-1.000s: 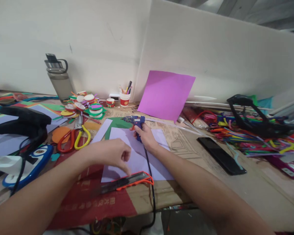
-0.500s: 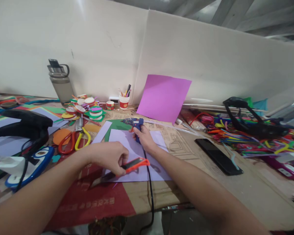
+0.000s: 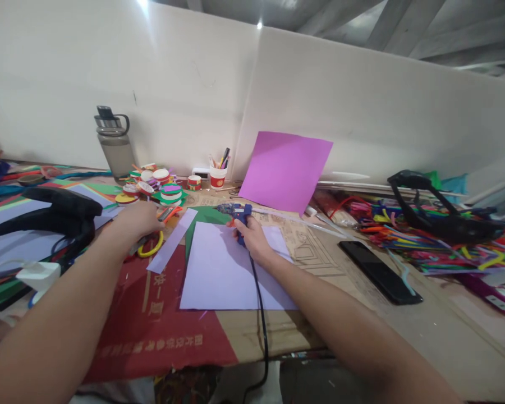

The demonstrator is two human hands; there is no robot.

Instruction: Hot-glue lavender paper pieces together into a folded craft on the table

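My right hand is wrapped round the handle of a blue glue gun, whose nozzle points left. Its black cord runs down over the table's front edge. Below the gun lie sheets of lilac paper, with a green sheet partly under them. Over at the left, my left hand is closed on an orange utility knife, just above scissors with a yellow handle. The hand hides most of the scissors. A narrow lilac strip lies to the right of that hand.
Decorated paper-cup pieces, a water bottle and a cup of pens stand at the back. A purple sheet leans on the wall. To the right are a black phone and bundled pipe cleaners.
My left hand has moved left and away from me with the utility knife, from over the lilac paper to the scissors. My right hand still holds the glue gun in place.
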